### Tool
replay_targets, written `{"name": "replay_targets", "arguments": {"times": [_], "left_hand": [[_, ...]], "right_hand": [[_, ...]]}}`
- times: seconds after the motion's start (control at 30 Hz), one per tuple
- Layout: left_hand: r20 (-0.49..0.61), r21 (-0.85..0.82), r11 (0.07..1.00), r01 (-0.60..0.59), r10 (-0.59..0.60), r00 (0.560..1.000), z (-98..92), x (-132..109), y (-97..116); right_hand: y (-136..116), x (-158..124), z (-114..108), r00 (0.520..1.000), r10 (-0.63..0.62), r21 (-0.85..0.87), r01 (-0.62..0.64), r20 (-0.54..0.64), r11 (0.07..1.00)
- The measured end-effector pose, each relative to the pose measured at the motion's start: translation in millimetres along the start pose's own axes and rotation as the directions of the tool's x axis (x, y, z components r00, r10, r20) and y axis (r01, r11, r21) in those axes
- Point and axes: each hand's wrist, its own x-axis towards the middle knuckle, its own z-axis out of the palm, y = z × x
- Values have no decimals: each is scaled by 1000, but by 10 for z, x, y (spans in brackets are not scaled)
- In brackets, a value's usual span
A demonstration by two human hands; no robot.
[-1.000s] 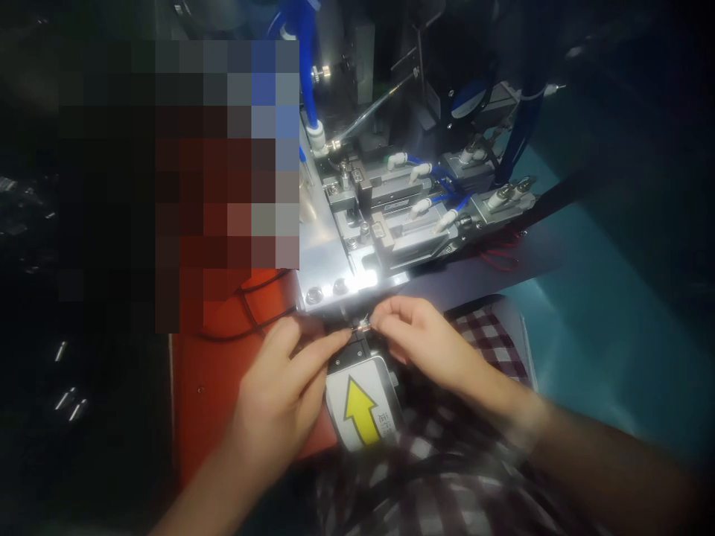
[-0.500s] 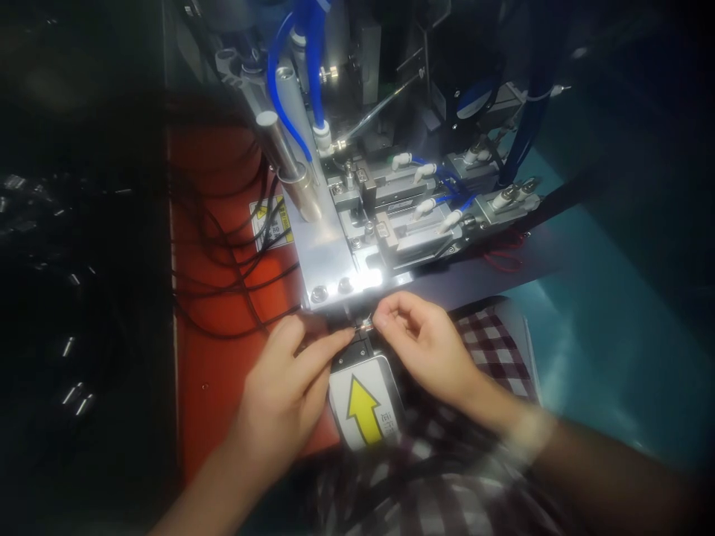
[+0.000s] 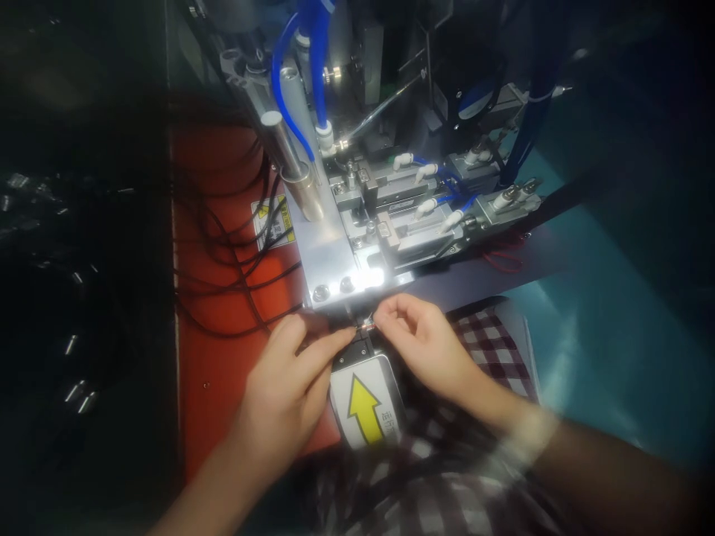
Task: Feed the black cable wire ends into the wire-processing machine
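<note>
My left hand (image 3: 284,387) and my right hand (image 3: 427,339) meet at the front edge of a metal machine plate (image 3: 329,257). Both pinch a tiny shiny part (image 3: 364,324) between fingertips, just above a black block carrying a white label with a yellow arrow (image 3: 366,406). The left thumb and forefinger come in from the left, the right fingers are curled and come in from the right. What the small part is cannot be made out.
Behind the plate stand pneumatic cylinders (image 3: 430,212) with blue hoses (image 3: 313,67) and white fittings. Black cables (image 3: 234,260) lie on a red surface (image 3: 217,372) at left. A teal surface (image 3: 592,327) lies at right. Checked cloth (image 3: 447,461) covers my lap.
The view has shifted slightly. Both hands stay pinched at the same spot on the small part.
</note>
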Motion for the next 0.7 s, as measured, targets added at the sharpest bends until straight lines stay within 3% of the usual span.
{"name": "replay_targets", "arguments": {"times": [0.2,0.37,0.47,0.7], "left_hand": [[-3,6,1000,1,-1,1000,2,-7,-3],[4,3,1000,-1,1,1000,-4,-4,-1],[4,7,1000,1,-1,1000,-6,0,7],[11,11,1000,2,-3,1000,-16,-1,10]], "right_hand": [[-44,34,-61,973,190,149,-208,128,967],[-18,-9,-74,998,6,96,0,-65,995],[-19,-14,-43,995,-76,57,79,-64,995],[-4,16,-2,995,-81,46,83,-51,995]]}}
